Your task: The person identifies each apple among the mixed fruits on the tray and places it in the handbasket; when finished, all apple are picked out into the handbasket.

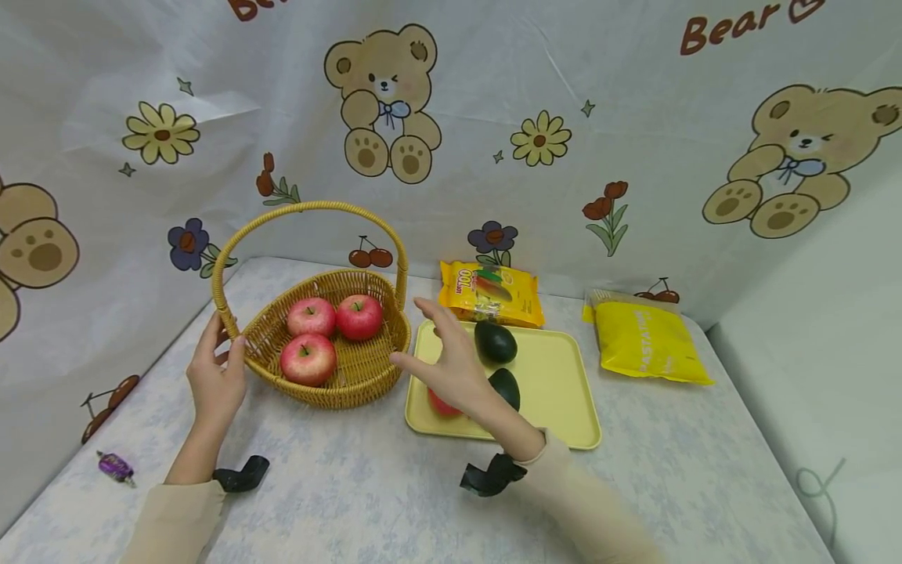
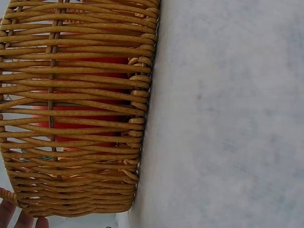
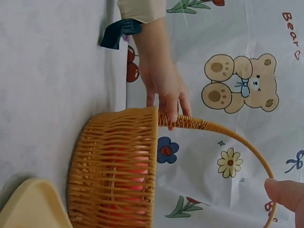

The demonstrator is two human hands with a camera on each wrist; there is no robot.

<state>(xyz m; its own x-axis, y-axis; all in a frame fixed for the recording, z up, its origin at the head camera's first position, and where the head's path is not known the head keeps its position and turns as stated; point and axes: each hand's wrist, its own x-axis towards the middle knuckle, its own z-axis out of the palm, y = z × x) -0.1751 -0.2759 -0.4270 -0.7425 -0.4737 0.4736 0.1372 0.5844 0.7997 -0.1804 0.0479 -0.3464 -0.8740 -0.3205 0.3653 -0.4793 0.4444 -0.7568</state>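
Observation:
A wicker basket [image 1: 366, 392] with a tall arched handle [image 1: 310, 207] stands on the table's left half. Inside it lie three red apples [image 1: 308, 359]. At the handle's left foot, my left hand [image 1: 217, 384] holds it between thumb and fingers; in the right wrist view those fingers [image 3: 172, 107] drape over the handle base. My right hand [image 1: 454, 360] hovers by the basket's right rim, above the tray's left side, thumb and fingers spread and holding nothing. On the pale yellow tray [image 1: 557, 392] are two dark avocados [image 1: 496, 342] and a red fruit [image 1: 442, 405], partly hidden by my right hand.
Behind the tray lies a yellow-orange snack packet [image 1: 491, 294]. A yellow pasta bag [image 1: 648, 341] lies to the right. A purple wrapped candy [image 1: 116, 468] is at the left table edge. A bear-printed cloth [image 1: 465, 94] hangs behind the table.

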